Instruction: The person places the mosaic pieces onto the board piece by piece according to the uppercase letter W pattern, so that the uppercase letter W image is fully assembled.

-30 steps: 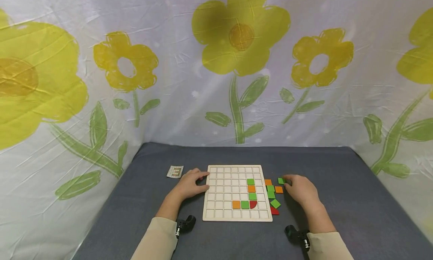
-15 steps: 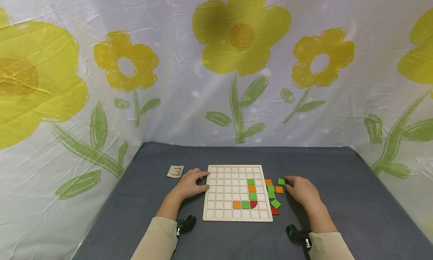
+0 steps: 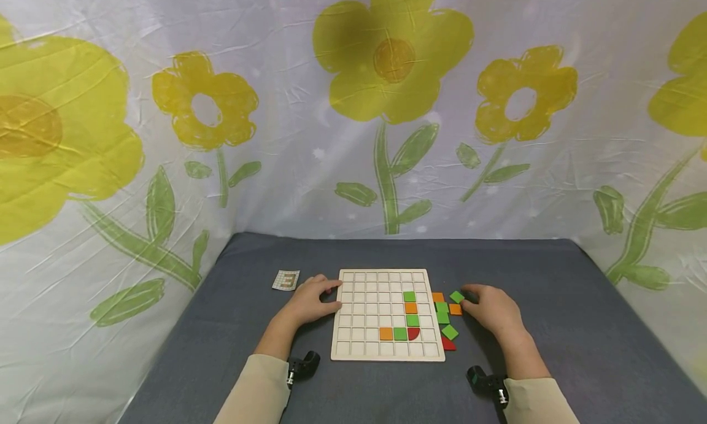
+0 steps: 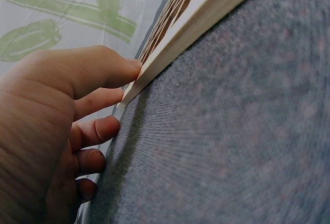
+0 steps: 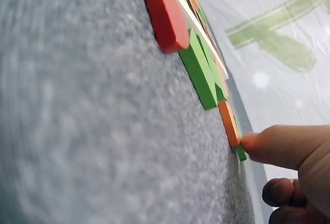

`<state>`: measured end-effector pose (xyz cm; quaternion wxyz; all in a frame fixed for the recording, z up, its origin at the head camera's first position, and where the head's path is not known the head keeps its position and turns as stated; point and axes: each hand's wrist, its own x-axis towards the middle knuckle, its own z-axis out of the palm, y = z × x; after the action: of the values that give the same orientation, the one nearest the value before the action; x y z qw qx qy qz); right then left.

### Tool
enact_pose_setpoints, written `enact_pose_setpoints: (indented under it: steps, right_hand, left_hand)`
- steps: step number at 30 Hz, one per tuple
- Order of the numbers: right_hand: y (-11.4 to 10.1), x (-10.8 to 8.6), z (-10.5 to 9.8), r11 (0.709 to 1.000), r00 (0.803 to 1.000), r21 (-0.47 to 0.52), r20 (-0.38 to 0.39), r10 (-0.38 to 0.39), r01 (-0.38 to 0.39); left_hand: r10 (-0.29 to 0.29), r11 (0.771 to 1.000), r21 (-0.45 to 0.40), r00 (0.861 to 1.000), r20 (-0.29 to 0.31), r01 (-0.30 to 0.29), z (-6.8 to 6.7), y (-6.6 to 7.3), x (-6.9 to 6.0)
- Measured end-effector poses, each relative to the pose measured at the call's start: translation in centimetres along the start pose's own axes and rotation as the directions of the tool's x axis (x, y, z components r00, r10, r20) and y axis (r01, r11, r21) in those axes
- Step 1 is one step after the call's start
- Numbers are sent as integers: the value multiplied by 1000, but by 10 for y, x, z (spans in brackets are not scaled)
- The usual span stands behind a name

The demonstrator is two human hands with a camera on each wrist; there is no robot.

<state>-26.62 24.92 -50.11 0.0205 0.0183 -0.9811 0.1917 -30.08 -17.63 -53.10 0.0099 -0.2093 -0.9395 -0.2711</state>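
Note:
A pale wooden grid board (image 3: 359,319) lies on the cloth, with green, orange and red pieces set in some cells. At its left edge, my left hand (image 3: 310,300) rests the thumb and index finger against the wood; the left wrist view shows the thumb on the board's side (image 4: 178,41). My right hand (image 3: 494,310) is beside the loose tiles, its index finger and thumb spread close to a tilted green tile (image 3: 456,296). In the right wrist view the thumb (image 5: 265,144) reaches an orange tile (image 5: 228,123), overlapping it in view; whether it touches is unclear.
More loose pieces lie along the board's right edge, among them a green tile (image 3: 450,332) and a red piece (image 3: 448,344). A small patterned card (image 3: 286,280) lies left of the board. A flower-printed curtain (image 3: 287,185) stands behind the dark cloth (image 3: 375,393).
The green tile by my right fingers has turned askew and shifted slightly left, and the right thumb has moved a little left. My left hand and the board stay put.

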Motion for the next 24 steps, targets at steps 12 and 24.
enact_pose_setpoints:
  steps: [12, 24]
  right_hand:
    - [-4, 1, 1, 998, 998, 13, 39, -56, 55]
    - [-5, -2, -8, 999, 999, -41, 40, 0, 1]
  left_hand:
    - [-8, 1000, -2, 1000, 4, 8, 2, -2, 0]
    - [-4, 1000, -10, 1000, -9, 4, 2, -3, 0]
